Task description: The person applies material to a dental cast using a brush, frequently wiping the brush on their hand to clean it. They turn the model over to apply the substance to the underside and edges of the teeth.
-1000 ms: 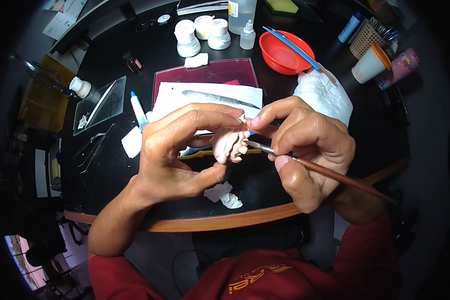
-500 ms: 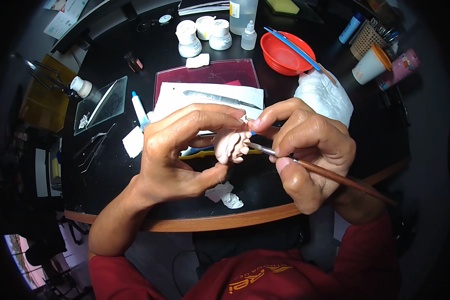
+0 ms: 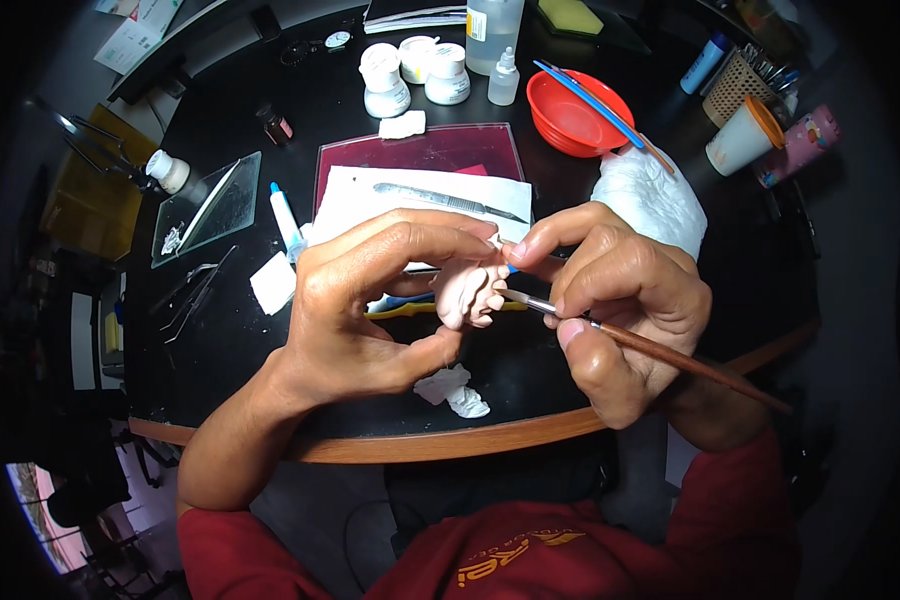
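Between its fingers and thumb, my left hand (image 3: 355,300) grips a pale pink dental model (image 3: 462,293) with a row of tooth shapes facing right. My right hand (image 3: 630,305) pinches a brush (image 3: 660,350) with a brown wooden handle; its tip is at or very near the teeth, and contact cannot be told. The right index fingertip is at the model's upper edge. Behind the hands, a scalpel (image 3: 448,200) lies on white paper (image 3: 355,188).
Around the hands are white jars (image 3: 386,85), a dropper bottle (image 3: 503,80), a red bowl (image 3: 560,130), a white cloth (image 3: 650,200), an orange-rimmed cup (image 3: 740,140), a glass plate (image 3: 220,215), tweezers (image 3: 198,298) and crumpled tissue (image 3: 458,392).
The model and my left hand appear slightly further right, and the brush tip sits a little off from where it was among the teeth. The table items shift slightly right and down in view.
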`<state>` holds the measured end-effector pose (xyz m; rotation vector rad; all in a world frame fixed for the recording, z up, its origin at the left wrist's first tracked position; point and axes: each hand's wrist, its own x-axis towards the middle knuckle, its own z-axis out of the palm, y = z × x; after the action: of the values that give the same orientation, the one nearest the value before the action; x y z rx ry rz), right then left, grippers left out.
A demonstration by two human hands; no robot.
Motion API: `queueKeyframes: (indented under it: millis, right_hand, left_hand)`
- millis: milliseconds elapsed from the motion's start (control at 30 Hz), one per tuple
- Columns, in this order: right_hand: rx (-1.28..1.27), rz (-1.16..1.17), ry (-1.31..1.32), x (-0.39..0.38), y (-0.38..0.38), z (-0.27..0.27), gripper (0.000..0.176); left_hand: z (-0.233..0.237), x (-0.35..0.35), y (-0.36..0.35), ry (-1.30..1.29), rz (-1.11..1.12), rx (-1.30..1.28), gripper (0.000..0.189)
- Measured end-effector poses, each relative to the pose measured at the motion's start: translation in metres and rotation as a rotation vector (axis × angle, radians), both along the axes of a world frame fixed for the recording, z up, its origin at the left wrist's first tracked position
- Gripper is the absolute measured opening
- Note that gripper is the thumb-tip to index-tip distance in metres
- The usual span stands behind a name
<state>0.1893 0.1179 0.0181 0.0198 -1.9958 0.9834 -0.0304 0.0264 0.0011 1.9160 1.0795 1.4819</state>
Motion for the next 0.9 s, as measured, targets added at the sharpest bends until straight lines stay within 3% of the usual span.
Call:
queueKeyframes:
  millis: [900]
  right_hand:
    - [-0.034,0.028,0.034,0.0000,0.0017,-0.0044,0.010]
  left_hand:
    - [0.0007,0.0003,-0.0006,-0.013,-0.014,-0.011,0.051]
